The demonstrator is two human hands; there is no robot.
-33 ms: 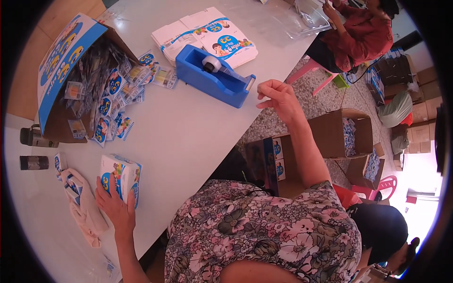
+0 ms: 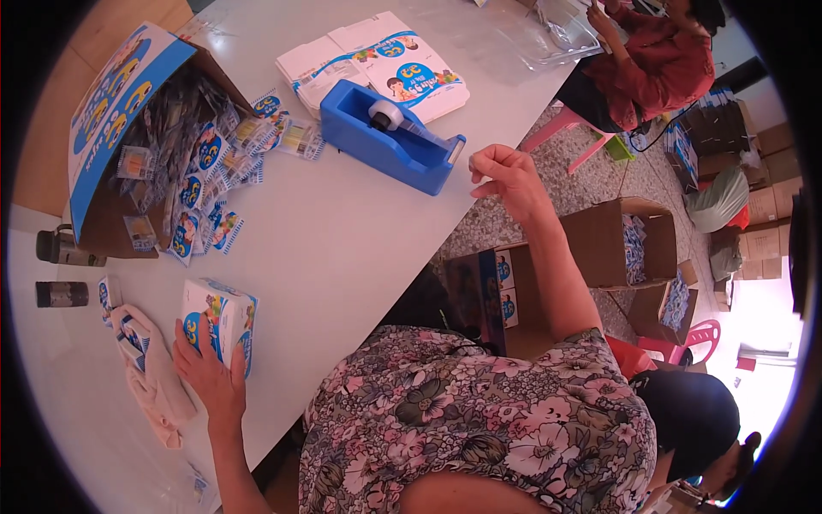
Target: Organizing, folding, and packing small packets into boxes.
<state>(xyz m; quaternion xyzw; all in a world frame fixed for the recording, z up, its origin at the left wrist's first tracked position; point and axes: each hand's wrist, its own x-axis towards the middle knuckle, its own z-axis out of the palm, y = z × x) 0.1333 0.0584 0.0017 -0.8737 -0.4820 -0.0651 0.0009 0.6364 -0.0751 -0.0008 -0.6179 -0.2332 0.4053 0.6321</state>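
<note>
My left hand [image 2: 210, 377] rests on the near side of a small white-and-blue carton [image 2: 218, 321] standing on the white table [image 2: 342, 248], fingers gripping its lower edge. My right hand [image 2: 505, 176] is raised just past the table's edge, right beside the cutter end of a blue tape dispenser [image 2: 398, 137]. Its fingers are pinched together; whether a strip of clear tape is between them does not show.
A big cardboard box [image 2: 111, 111] lies on its side at far left, spilling several small sachets [image 2: 201, 184]. Flat cartons [image 2: 377, 64] are stacked behind the dispenser. A pink cloth [image 2: 154, 385] lies by my left hand. Open boxes [image 2: 616, 244] stand on the floor; a person in red [image 2: 659, 60] sits opposite.
</note>
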